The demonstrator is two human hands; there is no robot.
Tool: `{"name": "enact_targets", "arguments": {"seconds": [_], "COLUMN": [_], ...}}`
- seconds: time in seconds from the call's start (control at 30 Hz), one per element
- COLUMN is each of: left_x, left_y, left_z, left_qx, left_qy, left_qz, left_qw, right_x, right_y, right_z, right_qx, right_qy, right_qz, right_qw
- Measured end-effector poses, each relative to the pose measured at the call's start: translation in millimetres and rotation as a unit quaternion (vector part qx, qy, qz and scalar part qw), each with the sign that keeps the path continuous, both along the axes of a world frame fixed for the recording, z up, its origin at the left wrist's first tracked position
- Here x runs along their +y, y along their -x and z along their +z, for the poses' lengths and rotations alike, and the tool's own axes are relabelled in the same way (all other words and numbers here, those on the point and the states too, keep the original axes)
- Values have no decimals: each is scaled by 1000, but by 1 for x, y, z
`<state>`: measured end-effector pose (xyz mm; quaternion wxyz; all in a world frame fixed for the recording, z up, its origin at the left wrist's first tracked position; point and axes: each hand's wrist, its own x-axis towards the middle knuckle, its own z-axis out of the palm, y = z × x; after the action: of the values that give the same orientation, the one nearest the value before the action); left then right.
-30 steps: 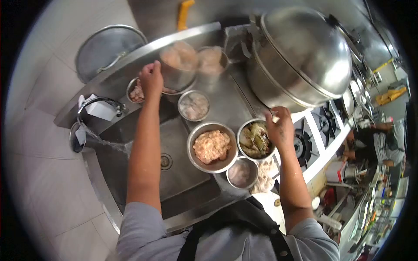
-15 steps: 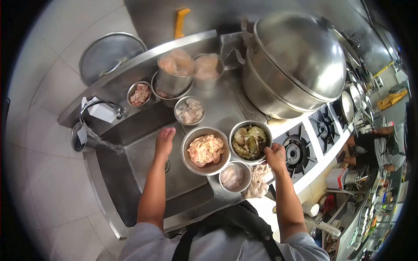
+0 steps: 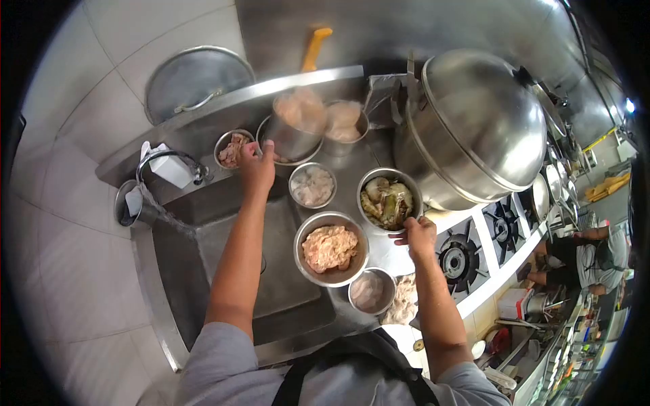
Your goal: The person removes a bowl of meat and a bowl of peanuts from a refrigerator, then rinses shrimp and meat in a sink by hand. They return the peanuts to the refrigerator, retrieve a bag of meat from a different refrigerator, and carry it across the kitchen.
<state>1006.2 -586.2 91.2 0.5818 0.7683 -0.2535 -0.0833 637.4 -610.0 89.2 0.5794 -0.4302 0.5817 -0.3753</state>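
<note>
My right hand (image 3: 418, 234) grips the near rim of a metal bowl (image 3: 365, 220) of greenish, shell-on shrimp. Stretched over the far side of the sink, my left hand (image 3: 258, 167) has its thumb and fingers apart. It is just in front of a small bowl (image 3: 221, 161) of minced-looking meat and a wider bowl (image 3: 298, 161), on which a metal container (image 3: 292, 137) of pale pink meat sits. Between my arms stand a bowl (image 3: 302, 267) of pale orange meat mixture, a bowl (image 3: 293, 195) of whitish pieces and a small bowl (image 3: 355, 302) of pale pieces.
Water runs from the faucet (image 3: 166, 154) into the steel sink (image 3: 230, 254). A large lidded steamer pot (image 3: 474, 128) stands at the right, beside gas burners (image 3: 460, 260). A crumpled cloth (image 3: 404, 302) lies near my right forearm. Another person (image 3: 596, 254) is far right.
My left hand has reached farther forward toward the bowls at the back. My right hand has shifted the shrimp bowl away from me, apart from the small bowl. The view has shifted slightly.
</note>
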Motion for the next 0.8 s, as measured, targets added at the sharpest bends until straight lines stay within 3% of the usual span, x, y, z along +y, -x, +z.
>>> {"name": "enact_targets", "arguments": {"seconds": [0.03,0.1,0.17,0.23,0.5,0.6,0.7,0.73,0.8], "left_x": [-3,-3,-13,-23,-68,-68,-63,-58,-54], "left_y": [6,14,14,13,-26,-25,-22,-16,-13], "left_z": [0,-5,-28,-38,-22,-29,-35,-32,-36], "left_qx": [-1,-123,-113,-91,29,12,-19,-25,18], "left_qy": [6,16,22,67,6,13,31,38,85], "left_qz": [0,-61,-44,84,14,12,14,18,4], "left_qw": [1000,990,992,990,999,1000,999,999,996], "right_x": [-2,-6,-14,-24,-101,-130,-181,-171,-150], "right_y": [-7,-17,-28,-47,-149,-173,-193,-199,-214], "right_z": [-2,-6,-1,8,47,48,5,28,66], "right_qx": [-17,-29,-65,-85,-119,-86,-46,-45,-151], "right_qy": [0,3,-7,11,86,112,138,141,23], "right_qz": [-2,-20,-30,-30,-40,-37,-45,-43,-9], "right_qw": [1000,999,997,996,988,989,988,988,988]}}
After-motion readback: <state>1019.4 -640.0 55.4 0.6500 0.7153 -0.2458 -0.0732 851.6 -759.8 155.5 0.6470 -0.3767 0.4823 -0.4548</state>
